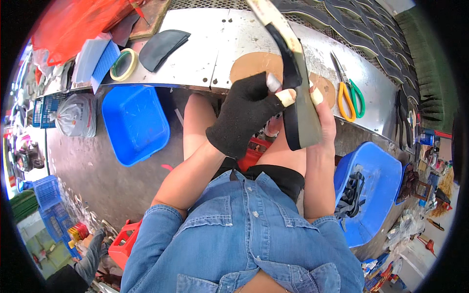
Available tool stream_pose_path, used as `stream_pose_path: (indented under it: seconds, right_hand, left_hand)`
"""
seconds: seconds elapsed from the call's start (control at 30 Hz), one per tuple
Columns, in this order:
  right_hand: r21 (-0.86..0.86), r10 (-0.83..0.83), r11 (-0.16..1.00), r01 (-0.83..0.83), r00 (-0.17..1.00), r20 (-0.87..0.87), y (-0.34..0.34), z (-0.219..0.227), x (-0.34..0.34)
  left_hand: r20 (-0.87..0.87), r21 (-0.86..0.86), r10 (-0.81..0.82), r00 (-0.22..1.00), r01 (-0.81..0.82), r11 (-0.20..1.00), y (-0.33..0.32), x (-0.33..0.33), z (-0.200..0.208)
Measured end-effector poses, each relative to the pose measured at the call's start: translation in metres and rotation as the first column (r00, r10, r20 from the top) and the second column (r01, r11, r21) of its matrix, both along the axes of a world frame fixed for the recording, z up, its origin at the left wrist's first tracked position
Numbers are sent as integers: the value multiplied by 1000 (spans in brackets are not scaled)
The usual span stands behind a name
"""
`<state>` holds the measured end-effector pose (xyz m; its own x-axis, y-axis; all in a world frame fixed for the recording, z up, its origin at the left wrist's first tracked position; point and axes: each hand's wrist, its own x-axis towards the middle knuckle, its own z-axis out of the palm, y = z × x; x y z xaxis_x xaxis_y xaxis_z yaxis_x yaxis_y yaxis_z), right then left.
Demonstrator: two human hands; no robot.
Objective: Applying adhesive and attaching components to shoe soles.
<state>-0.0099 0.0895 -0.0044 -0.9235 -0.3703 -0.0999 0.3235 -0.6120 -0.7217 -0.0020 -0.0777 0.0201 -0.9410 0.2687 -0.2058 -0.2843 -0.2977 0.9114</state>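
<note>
Between my hands, a long curved shoe sole (309, 115) stands tilted above the near edge of the white bench. It is cream at its far end and grey-olive nearer me, with a black strip (291, 105) along its left side. My left hand (244, 110), in a black fingerless glove with wrapped fingertips, pinches at the strip's edge with thumb and finger. My right hand (326, 117) grips the sole from the right, its thumb wrapped in pale tape; its other fingers are partly hidden. Orange-and-green-handled scissors (347, 102) lie on the bench right of this hand.
A brown rounded pad (254, 63), dark leather pieces (163, 49) and a tape roll (132, 73) lie on the bench. Wavy dark strips cover the mesh conveyor (361, 22) behind. Blue bins stand left (134, 122) and right (376, 205). Another person's sleeve (93, 249) shows lower left.
</note>
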Motion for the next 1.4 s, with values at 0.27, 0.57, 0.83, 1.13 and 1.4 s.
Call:
stream_pose_path:
  seconds: [0.27, 0.57, 0.83, 1.13, 1.4]
  right_hand:
    - [637, -46, 693, 338, 902, -429, 5, 4, 8]
    - [316, 23, 948, 31, 986, -166, 20, -10, 4]
    - [568, 429, -262, 780, 621, -656, 30, 1, -39]
    - [559, 553, 487, 671, 259, -792, -180, -23, -87]
    - [668, 725, 528, 524, 132, -676, -265, -40, -154]
  left_hand:
    - [-157, 53, 229, 961, -224, 973, -13, -11, -14]
    - [-271, 76, 209, 940, -196, 978, -29, -33, -45]
    - [-690, -538, 341, 638, -768, 347, -167, -27, -66]
    - [-423, -552, 620, 661, -730, 402, -208, 20, -94]
    - [-451, -481, 597, 663, -744, 463, -238, 32, -88]
